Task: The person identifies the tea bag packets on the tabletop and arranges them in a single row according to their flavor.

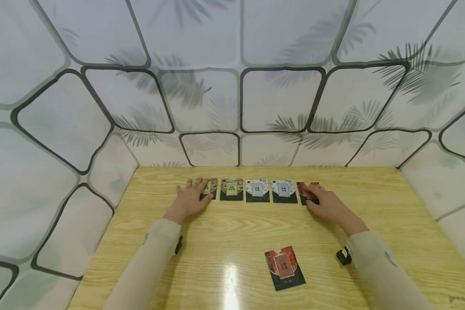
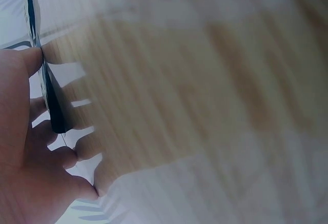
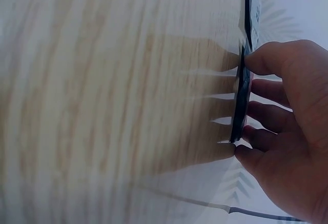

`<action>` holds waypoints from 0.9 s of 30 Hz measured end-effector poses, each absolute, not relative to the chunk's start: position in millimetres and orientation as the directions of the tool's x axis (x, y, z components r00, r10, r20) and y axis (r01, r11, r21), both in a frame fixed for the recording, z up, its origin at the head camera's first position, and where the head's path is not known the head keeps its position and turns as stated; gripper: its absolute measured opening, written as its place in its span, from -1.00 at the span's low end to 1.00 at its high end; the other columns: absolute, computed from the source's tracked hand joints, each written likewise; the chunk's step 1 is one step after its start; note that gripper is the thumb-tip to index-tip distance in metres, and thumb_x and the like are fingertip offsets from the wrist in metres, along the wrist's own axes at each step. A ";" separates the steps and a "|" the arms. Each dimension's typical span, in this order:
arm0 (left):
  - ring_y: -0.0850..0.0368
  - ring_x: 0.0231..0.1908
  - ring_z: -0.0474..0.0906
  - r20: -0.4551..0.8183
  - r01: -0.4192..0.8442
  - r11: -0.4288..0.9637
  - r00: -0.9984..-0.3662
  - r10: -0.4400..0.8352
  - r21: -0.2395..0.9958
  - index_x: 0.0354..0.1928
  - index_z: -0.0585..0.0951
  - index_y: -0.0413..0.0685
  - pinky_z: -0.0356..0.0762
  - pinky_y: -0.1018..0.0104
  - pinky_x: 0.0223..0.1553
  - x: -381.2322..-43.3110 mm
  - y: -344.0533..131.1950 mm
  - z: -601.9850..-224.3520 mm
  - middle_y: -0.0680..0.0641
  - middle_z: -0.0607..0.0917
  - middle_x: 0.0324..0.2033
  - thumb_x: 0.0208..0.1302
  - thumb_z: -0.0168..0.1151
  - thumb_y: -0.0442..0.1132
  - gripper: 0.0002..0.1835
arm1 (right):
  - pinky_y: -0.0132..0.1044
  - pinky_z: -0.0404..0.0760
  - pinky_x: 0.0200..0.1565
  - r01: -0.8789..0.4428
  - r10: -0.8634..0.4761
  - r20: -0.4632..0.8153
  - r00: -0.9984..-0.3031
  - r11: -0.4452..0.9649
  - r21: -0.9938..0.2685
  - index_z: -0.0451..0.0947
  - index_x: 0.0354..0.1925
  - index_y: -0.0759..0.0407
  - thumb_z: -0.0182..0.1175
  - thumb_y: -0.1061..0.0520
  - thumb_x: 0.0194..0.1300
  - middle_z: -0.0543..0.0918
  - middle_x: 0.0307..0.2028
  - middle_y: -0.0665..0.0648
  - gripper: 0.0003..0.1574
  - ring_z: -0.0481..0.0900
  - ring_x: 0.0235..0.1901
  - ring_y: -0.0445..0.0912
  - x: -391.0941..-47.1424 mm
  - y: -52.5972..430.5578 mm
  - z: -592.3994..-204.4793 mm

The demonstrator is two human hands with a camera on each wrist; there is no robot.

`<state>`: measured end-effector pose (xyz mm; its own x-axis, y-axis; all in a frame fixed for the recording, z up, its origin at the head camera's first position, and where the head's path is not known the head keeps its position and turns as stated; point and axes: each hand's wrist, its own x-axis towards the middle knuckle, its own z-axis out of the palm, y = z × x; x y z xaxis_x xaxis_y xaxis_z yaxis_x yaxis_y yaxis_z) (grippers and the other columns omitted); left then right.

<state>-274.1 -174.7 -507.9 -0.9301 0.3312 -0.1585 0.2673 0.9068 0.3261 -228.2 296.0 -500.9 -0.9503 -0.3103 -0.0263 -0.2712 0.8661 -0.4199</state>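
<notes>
Five small flat printed packets lie in a row along the back of the table. My left hand point(image 1: 189, 199) rests with spread fingers on the leftmost yellow-and-black packet point(image 1: 213, 186), covering part of it. Beside that lies a matching yellow packet point(image 1: 231, 190), then two white-and-black ones, the white packet point(image 1: 257, 190) and its twin point(image 1: 284, 191). At the right end, the fingertips of my right hand point(image 1: 327, 206) touch a red-and-black packet point(image 1: 303, 192), partly hidden. In the right wrist view, thumb and fingertips of the right hand point(image 3: 287, 111) lie along the packet's point(image 3: 241, 101) face.
Another red-and-black packet point(image 1: 284, 268) lies slightly tilted, nearer the front of the wooden table point(image 1: 232, 232). Pale curtain walls point(image 1: 279, 101) with a dark line pattern enclose the table at the back and sides. A small black device point(image 1: 343, 257) sits at the right wrist.
</notes>
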 end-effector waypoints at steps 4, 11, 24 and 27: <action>-0.50 0.62 -0.12 -0.155 0.268 0.906 -0.931 0.331 0.328 0.71 0.05 0.02 -0.23 -0.73 0.42 -273.6 -174.4 -506.9 -0.26 0.06 0.67 0.65 -0.10 0.22 -0.21 | 0.47 0.47 0.25 -0.267 -0.307 -0.032 -0.951 0.869 -0.417 0.33 0.49 0.39 0.16 0.09 0.52 0.32 0.41 0.70 -0.29 0.45 0.28 0.61 -228.4 296.8 -500.3; -0.50 0.62 -0.13 -0.160 0.267 0.908 -0.930 0.330 0.322 0.71 0.05 0.01 -0.24 -0.74 0.42 -273.3 -174.3 -506.8 -0.26 0.05 0.67 0.66 -0.11 0.23 -0.21 | 0.47 0.47 0.26 -0.266 -0.307 -0.034 -0.951 0.871 -0.412 0.33 0.49 0.38 0.15 0.08 0.53 0.32 0.42 0.69 -0.30 0.45 0.27 0.61 -228.6 295.8 -499.9; -0.48 0.63 -0.16 -0.169 0.263 0.911 -0.930 0.328 0.317 0.72 0.02 0.03 -0.25 -0.73 0.42 -275.0 -173.7 -506.7 -0.25 0.03 0.68 0.66 -0.12 0.23 -0.21 | 0.45 0.52 0.19 -0.282 -0.310 -0.002 -0.951 0.868 -0.409 0.35 0.48 0.38 0.18 0.08 0.56 0.34 0.41 0.66 -0.32 0.54 0.20 0.55 -225.9 294.6 -497.6; -0.49 0.63 -0.16 -0.169 0.263 0.912 -0.930 0.327 0.315 0.72 0.02 0.03 -0.25 -0.73 0.42 -275.6 -174.1 -508.3 -0.25 0.02 0.68 0.66 -0.12 0.23 -0.21 | 0.45 0.49 0.24 -0.305 -0.322 0.026 -0.946 0.864 -0.401 0.36 0.46 0.41 0.20 0.09 0.56 0.34 0.42 0.65 -0.33 0.48 0.28 0.56 -222.7 291.0 -493.8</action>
